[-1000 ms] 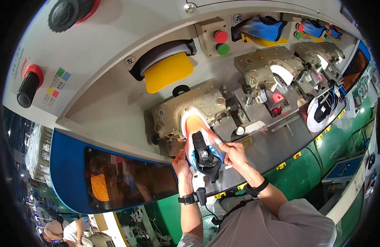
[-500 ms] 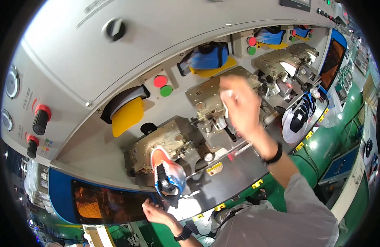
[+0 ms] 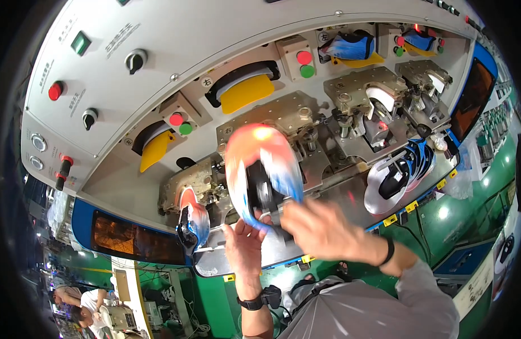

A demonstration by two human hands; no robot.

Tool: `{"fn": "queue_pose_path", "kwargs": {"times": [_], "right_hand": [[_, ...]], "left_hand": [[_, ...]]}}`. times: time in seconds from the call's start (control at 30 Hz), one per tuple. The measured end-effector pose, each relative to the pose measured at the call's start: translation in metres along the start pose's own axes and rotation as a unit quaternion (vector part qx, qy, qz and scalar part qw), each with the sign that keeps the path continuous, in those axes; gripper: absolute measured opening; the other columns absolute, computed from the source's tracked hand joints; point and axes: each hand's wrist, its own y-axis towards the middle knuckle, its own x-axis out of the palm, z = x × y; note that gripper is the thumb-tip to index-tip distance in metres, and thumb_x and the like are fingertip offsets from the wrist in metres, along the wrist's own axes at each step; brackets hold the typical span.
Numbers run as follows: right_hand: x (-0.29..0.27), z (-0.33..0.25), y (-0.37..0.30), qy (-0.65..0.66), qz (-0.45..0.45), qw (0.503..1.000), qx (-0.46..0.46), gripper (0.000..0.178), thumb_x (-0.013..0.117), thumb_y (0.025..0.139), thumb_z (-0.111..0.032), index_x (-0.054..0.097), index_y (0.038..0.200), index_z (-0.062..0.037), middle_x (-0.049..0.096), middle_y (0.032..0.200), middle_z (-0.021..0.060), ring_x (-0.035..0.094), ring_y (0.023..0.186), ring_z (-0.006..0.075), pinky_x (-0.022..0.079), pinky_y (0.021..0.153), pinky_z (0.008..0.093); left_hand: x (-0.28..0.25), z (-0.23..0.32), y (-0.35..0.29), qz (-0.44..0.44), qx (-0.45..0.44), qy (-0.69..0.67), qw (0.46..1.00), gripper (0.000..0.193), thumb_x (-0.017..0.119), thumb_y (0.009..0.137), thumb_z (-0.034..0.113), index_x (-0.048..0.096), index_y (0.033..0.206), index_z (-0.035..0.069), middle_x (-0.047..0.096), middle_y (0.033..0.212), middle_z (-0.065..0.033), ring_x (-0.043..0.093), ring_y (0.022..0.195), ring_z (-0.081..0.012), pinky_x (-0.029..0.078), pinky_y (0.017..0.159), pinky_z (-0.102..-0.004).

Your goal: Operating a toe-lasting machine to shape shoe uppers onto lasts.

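An orange, white and blue shoe upper (image 3: 255,150), blurred by motion, is held up in front of the steel machine bed, toe pointing away from me. My left hand (image 3: 244,248) grips its blue heel end from below, palm up. At the heel's right side, my right hand (image 3: 322,229) has bent fingers smeared by motion; whether they touch the upper or hold anything cannot be made out. To the left, a second orange and blue upper (image 3: 193,217) sits at the leftmost steel station (image 3: 178,183). Behind the held upper is another steel station (image 3: 224,133), partly hidden.
Yellow pads (image 3: 248,95) and red and green buttons (image 3: 176,118) line the machine's back wall. Blue uppers (image 3: 351,45) rest on pads farther right. Several white and blue uppers (image 3: 384,183) lie on the right of the ledge. Other people (image 3: 91,308) are at the lower left.
The blue upper on the second yellow pad is gone from there. My left hand, previously without anything, now holds an upper. My right hand has come back from the machine toward me.
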Motion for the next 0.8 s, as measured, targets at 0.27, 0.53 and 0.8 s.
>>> {"fn": "queue_pose_path", "kwargs": {"times": [0.27,0.53,0.8], "right_hand": [[0.005,0.001,-0.082,0.46,-0.03,0.853,0.245,0.032,0.076,0.076,-0.005,0.065,0.107,-0.0051,0.058,0.115,0.0039,0.065,0.081,0.0124,0.053,0.061,0.0252],[0.094,0.071,-0.093,0.618,0.045,0.432,0.656,0.032,0.061,0.097,-0.035,0.061,0.091,-0.003,0.06,0.075,0.0041,0.051,0.048,0.0097,0.03,0.037,0.0217],[0.123,0.096,-0.077,0.578,0.1,0.473,0.658,0.035,0.069,0.091,-0.037,0.059,0.083,-0.0045,0.054,0.062,0.0019,0.047,0.042,0.0089,0.026,0.034,0.0232]], "left_hand": [[-0.034,-0.065,0.019,0.095,-0.1,-0.109,0.984,0.039,0.041,0.104,0.027,0.049,0.131,-0.001,0.064,0.119,-0.0144,0.065,0.105,-0.0266,0.053,0.093,-0.0433],[-0.051,-0.093,0.091,0.095,-0.123,-0.092,0.984,0.033,0.049,0.102,0.023,0.055,0.125,0.001,0.065,0.117,-0.0098,0.064,0.104,-0.0236,0.05,0.095,-0.0392],[-0.059,-0.093,0.14,0.1,-0.093,0.016,0.991,0.027,0.053,0.1,0.018,0.061,0.114,-0.003,0.068,0.107,-0.0092,0.067,0.091,-0.0187,0.054,0.083,-0.0335]]}}
